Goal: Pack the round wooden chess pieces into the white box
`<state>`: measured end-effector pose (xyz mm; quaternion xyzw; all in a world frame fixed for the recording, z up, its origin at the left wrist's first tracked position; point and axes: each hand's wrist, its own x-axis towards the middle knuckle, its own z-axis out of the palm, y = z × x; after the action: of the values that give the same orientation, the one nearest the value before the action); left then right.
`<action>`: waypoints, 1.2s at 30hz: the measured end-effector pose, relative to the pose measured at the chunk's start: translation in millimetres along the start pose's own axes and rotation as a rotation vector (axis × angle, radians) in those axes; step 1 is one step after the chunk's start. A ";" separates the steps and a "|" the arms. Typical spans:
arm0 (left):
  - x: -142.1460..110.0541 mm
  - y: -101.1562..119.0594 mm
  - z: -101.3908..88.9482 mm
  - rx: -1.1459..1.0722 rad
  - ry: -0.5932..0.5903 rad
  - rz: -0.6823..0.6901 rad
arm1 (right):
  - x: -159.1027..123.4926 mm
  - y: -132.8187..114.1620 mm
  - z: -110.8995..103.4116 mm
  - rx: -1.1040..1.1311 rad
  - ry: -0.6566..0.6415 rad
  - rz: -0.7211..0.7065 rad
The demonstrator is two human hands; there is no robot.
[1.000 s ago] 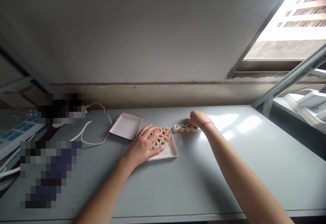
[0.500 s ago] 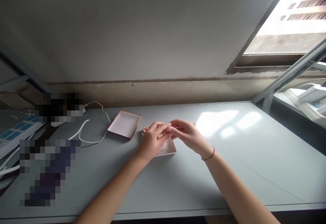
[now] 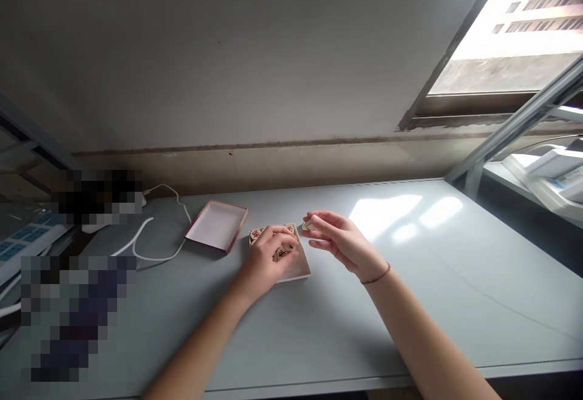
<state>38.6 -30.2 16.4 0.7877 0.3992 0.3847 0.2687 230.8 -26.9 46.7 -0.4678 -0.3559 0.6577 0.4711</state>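
Both hands have parted: the left hand (image 3: pixel 268 257) now presses loose fingers on round wooden chess discs (image 3: pixel 255 234) in the shallow cardboard tray (image 3: pixel 301 269), the right hand (image 3: pixel 339 239) pinching one disc (image 3: pixel 306 225) just beside it.

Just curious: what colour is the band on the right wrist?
The band looks reddish, a thin cord, seen in the head view.

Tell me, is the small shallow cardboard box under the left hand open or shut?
Open. The small shallow cardboard box shows round wooden game pieces inside, the left hand rests on them, and its pink-edged lid lies apart, upturned.
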 end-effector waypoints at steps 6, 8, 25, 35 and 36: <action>0.9 -5.5 9.4 0.219 -0.241 0.205 | -1.0 -4.8 -5.8 0.080 0.026 -0.016; 4.0 -6.4 9.8 0.289 -0.278 0.260 | -1.5 -4.4 -5.9 0.081 -0.001 -0.024; -9.9 -12.7 -59.5 0.489 -0.319 0.118 | -4.0 20.9 4.8 -1.241 -0.209 -0.448; -29.8 -15.8 -51.2 0.470 -0.420 0.121 | 2.6 33.6 11.6 -1.368 -0.155 -0.500; -29.8 -15.3 -50.9 0.472 -0.417 0.132 | 3.5 32.1 9.3 -1.355 -0.159 -0.517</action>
<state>-21.1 -41.0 22.0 0.9144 0.3618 0.1284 0.1287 212.3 -33.5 19.4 -0.5082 -0.8173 0.1928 0.1913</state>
